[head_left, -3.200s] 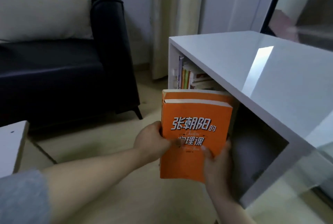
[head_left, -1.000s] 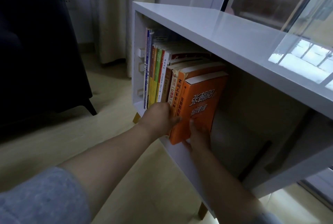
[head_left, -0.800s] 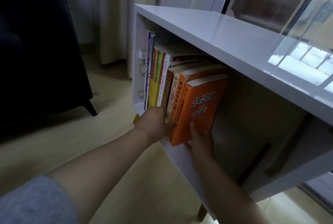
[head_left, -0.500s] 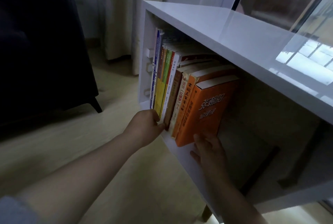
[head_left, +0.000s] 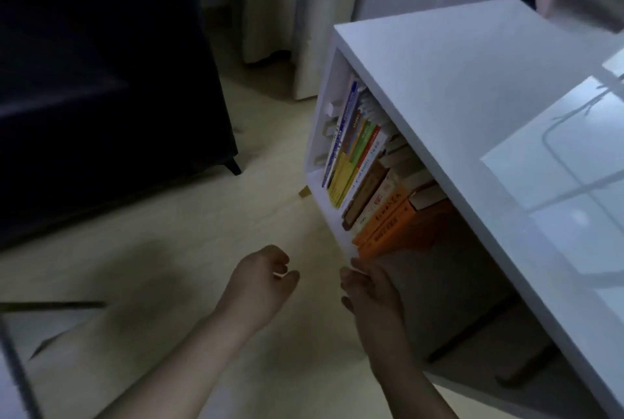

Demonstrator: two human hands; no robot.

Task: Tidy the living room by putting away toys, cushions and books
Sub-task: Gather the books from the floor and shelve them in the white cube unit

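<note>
Two orange books [head_left: 391, 226] stand upright at the right end of a row of books [head_left: 358, 155] inside a low white cabinet [head_left: 456, 88]. My left hand [head_left: 263, 280] hangs over the floor in front of the shelf, fingers loosely curled, holding nothing. My right hand [head_left: 369, 287] is at the shelf's front edge just below the orange books, fingers apart, its fingertips near the outer book's lower corner. To the right of the books the compartment is dark and bare.
A dark sofa [head_left: 101, 81] stands at the left on short legs. Pale curtains [head_left: 293, 13] hang behind the cabinet. The floor [head_left: 169, 250] between sofa and cabinet is light wood. A white table corner [head_left: 20, 351] shows at the lower left.
Both hands have drawn back from the shelf and let go of the orange books, which now stand in the row. The camera has risen and tilted down.
</note>
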